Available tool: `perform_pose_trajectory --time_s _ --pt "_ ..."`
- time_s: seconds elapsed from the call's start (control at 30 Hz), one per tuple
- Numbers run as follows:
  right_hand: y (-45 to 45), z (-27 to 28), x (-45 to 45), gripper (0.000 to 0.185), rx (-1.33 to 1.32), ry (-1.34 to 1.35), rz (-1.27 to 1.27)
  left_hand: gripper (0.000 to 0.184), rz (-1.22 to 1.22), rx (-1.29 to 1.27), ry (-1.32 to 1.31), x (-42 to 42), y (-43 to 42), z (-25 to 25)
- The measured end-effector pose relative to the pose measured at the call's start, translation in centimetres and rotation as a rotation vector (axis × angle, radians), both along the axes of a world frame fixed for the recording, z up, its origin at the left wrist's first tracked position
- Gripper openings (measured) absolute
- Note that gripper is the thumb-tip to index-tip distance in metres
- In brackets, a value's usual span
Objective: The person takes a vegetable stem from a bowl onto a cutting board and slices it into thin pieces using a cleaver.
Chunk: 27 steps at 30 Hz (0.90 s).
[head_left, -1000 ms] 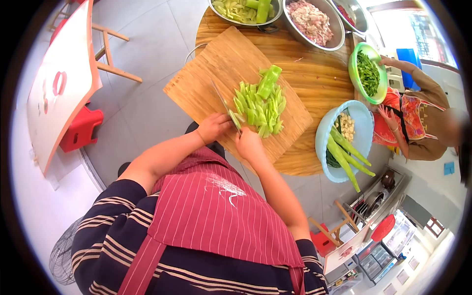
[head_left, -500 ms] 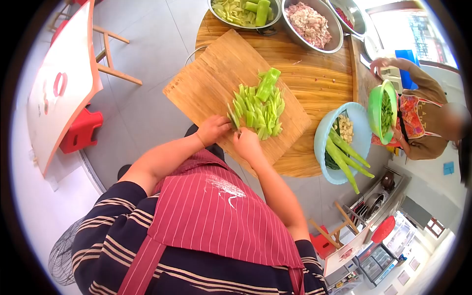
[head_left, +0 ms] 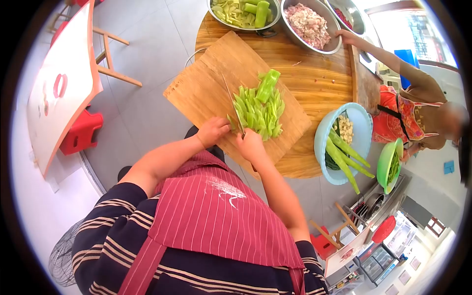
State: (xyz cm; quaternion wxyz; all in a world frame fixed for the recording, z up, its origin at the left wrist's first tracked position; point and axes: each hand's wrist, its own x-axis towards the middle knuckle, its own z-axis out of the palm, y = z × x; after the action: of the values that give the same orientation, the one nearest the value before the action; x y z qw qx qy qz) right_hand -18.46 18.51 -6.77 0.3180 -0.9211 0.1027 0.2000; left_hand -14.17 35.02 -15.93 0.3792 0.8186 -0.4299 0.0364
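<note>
My right hand (head_left: pixel 250 145) grips a kitchen knife (head_left: pixel 233 101), its blade pointing away from me over the wooden cutting board (head_left: pixel 201 73). Left of the blade, my left hand (head_left: pixel 214 131) has its fingers bent against a small piece of green stem (head_left: pixel 231 121), mostly covered by the fingertips. On the knife's other side lies a pile of sliced green stem (head_left: pixel 255 114), which looks like celtuce. A thick uncut chunk of the same stem (head_left: pixel 268 85) rests on the pile's far end.
Along the table's (head_left: pixel 305 88) far side stand a bowl of green pieces (head_left: pixel 235 24) and a bowl of raw meat (head_left: pixel 292 35). A blue basin (head_left: pixel 322 172) holds long green stems and garlic-like cloves. To the right, a co-worker (head_left: pixel 418 105) touches the meat bowl and holds a green basket (head_left: pixel 383 167).
The knife blade has turned, now showing its length across the board. My hands have barely moved. The co-worker has reached to the meat bowl and lowered the green basket.
</note>
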Motion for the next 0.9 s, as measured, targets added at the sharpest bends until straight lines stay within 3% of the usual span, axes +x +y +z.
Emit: perform_pose_trajectory --time_s 0.1,0.2,0.3,0.4,0.5,0.6,0.73,0.9 --pt "0.5 3.2 -1.1 0.026 -0.043 0.131 0.008 0.024 0.002 -0.008 0.039 -0.5 0.4 0.3" --pt "1.4 2.1 -2.2 0.027 -0.105 0.171 0.026 0.024 0.022 -0.033 0.027 -0.6 0.1 0.3" --pt "1.2 -0.9 -0.8 0.027 0.019 -0.027 0.005 0.024 0.029 -0.048 -0.021 -0.3 -0.1 0.8" --pt "0.3 -0.7 0.4 0.026 0.018 -0.051 -0.038 0.024 0.006 -0.039 -0.024 0.0 0.1 0.3" --pt "0.4 2.4 -0.3 0.027 -0.004 0.101 0.014 0.024 -0.001 -0.009 -0.009 -0.4 0.3 0.2" --pt "1.4 1.7 -2.0 0.026 -0.095 0.143 0.05 0.023 0.025 -0.011 -0.034 -0.3 0.2 0.2" --pt "1.3 -1.0 -0.3 0.027 -0.004 0.011 0.003 0.021 0.03 -0.014 -0.042 -0.2 0.1 0.8" --pt "0.5 1.9 -0.2 0.027 0.024 0.029 -0.012 0.019 0.008 -0.015 -0.021 -0.3 0.3 0.2"
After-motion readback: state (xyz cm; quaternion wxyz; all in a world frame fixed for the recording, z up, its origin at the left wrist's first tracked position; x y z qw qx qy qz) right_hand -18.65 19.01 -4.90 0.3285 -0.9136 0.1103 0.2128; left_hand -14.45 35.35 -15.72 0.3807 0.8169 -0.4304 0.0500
